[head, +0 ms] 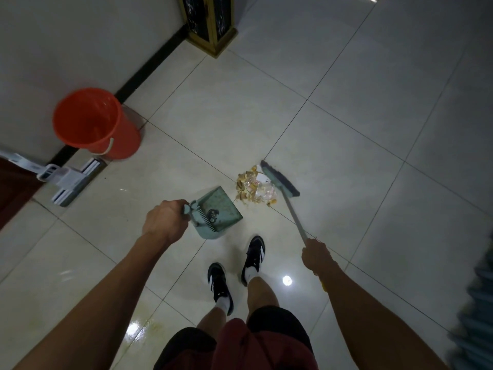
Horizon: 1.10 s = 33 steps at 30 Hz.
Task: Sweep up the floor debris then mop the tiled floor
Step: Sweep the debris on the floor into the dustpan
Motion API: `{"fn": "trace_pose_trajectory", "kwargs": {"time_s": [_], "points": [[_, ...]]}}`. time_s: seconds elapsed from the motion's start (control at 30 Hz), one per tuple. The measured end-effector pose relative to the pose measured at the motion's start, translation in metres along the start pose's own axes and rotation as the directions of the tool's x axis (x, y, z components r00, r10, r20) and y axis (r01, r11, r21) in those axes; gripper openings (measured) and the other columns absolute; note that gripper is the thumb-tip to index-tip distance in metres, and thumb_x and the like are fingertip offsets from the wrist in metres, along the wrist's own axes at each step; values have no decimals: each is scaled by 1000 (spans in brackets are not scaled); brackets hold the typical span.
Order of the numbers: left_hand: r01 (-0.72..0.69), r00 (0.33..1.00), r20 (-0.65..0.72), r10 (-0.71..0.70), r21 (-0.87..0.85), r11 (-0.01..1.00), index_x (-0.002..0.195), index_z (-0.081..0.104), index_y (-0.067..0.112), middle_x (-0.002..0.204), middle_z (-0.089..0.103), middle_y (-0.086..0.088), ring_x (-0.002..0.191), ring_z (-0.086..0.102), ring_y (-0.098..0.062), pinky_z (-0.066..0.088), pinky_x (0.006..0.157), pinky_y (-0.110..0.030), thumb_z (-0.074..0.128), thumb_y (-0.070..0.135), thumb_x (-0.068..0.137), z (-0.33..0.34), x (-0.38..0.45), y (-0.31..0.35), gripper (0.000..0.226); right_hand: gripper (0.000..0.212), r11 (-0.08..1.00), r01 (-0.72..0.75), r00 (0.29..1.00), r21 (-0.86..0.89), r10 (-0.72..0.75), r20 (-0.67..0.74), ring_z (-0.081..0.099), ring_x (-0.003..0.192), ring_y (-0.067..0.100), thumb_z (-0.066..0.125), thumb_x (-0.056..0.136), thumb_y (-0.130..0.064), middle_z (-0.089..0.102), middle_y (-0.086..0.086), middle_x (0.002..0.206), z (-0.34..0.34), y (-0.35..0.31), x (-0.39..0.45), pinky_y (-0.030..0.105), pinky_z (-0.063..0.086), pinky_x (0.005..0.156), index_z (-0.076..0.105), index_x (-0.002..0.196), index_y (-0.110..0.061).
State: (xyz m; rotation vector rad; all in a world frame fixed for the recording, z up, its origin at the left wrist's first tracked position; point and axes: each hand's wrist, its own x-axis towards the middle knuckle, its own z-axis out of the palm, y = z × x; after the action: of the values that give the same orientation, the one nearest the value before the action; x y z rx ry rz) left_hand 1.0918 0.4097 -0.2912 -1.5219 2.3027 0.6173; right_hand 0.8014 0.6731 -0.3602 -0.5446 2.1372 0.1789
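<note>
A pile of debris (253, 189), yellowish bits and clear wrappers, lies on the pale tiled floor (333, 116). My left hand (163, 218) grips the handle of a teal dustpan (221, 209), whose open mouth faces the pile from the left, a small gap between them. A dark clump sits in the pan by its comb teeth. My right hand (317, 256) grips the grey handle of a broom (280, 181). Its teal head with dark bristles stands just right of the pile, touching its edge.
An orange bucket (93, 124) stands by the wall at the left. A white flat mop (66, 180) lies on the floor below it. A dark gold-trimmed pillar base (210, 30) stands at the top. My two feet in black shoes (234, 268) are near the dustpan. The floor by my feet looks wet.
</note>
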Motion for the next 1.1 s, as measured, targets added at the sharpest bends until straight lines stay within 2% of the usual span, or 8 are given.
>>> {"fn": "trace_pose_trajectory", "kwargs": {"time_s": [0.27, 0.57, 0.67, 0.73, 0.8, 0.87, 0.97, 1.1], "points": [[10, 999, 40, -7, -56, 998, 104, 72, 27, 95, 73, -8, 84, 67, -34, 50, 70, -34, 67, 23, 90, 19, -4, 5, 15, 29, 995, 87, 995, 40, -89, 54, 69, 98, 30, 46, 101, -15, 64, 17, 116, 19, -29, -24, 37, 59, 82, 55, 124, -1], [11, 1000, 24, -9, -79, 997, 104, 72, 28, 97, 72, -11, 87, 67, -37, 50, 71, -35, 66, 25, 89, 20, -2, 0, 17, 22, 979, 114, 968, 167, -147, 203, 60, 107, 28, 47, 97, -8, 58, 17, 125, 45, -52, -52, 29, 47, 83, 62, 112, -4], [-1, 1000, -6, 1, -83, 997, 102, 72, 28, 95, 72, -12, 85, 66, -38, 47, 67, -34, 66, 24, 88, 22, -6, -2, 16, 13, 981, 148, 965, 123, -170, 197, 57, 88, 22, 51, 94, -7, 58, 13, 98, 57, -57, -65, 35, 52, 81, 57, 84, -13], [0, 1000, -19, -2, -94, 996, 100, 72, 28, 93, 72, -12, 81, 66, -37, 42, 65, -33, 65, 23, 88, 21, -8, -4, 15, 30, 979, 157, 965, 126, -180, 192, 56, 78, 23, 51, 95, -9, 56, 6, 83, 57, -59, -72, 33, 53, 71, 46, 71, -26], [20, 1000, -19, -22, -124, 992, 98, 72, 27, 92, 71, -11, 79, 64, -36, 41, 64, -32, 65, 23, 88, 18, -10, -6, 13, 28, 974, 129, 959, 186, -170, 228, 55, 64, 18, 48, 97, -9, 52, 0, 72, 53, -57, -81, 29, 50, 59, 50, 74, -25], [44, 999, -17, -47, -153, 987, 97, 72, 26, 93, 71, -11, 80, 64, -36, 41, 65, -32, 65, 23, 87, 15, -12, -10, 12, 18, 954, 88, 964, 288, -155, 216, 53, 53, 18, 47, 98, -11, 53, 4, 66, 45, -54, -89, 28, 49, 48, 63, 91, -8], [58, 998, -4, -59, -172, 983, 98, 73, 25, 94, 71, -11, 78, 62, -35, 41, 66, -32, 65, 22, 86, 13, -22, -19, 14, 27, 914, 4, 977, 405, -90, 191, 46, 49, 17, 47, 97, -15, 49, 8, 63, 39, -49, -95, 25, 42, 43, 58, 112, 4], [72, 997, 0, -73, -190, 979, 100, 73, 24, 98, 71, -12, 86, 66, -37, 42, 67, -31, 65, 22, 85, 14, -40, -34, 17, 18, 877, 4, 982, 480, -94, 164, 48, 42, 13, 48, 97, -16, 51, 7, 61, 35, -57, -101, 24, 44, 44, 62, 103, -6]]}}
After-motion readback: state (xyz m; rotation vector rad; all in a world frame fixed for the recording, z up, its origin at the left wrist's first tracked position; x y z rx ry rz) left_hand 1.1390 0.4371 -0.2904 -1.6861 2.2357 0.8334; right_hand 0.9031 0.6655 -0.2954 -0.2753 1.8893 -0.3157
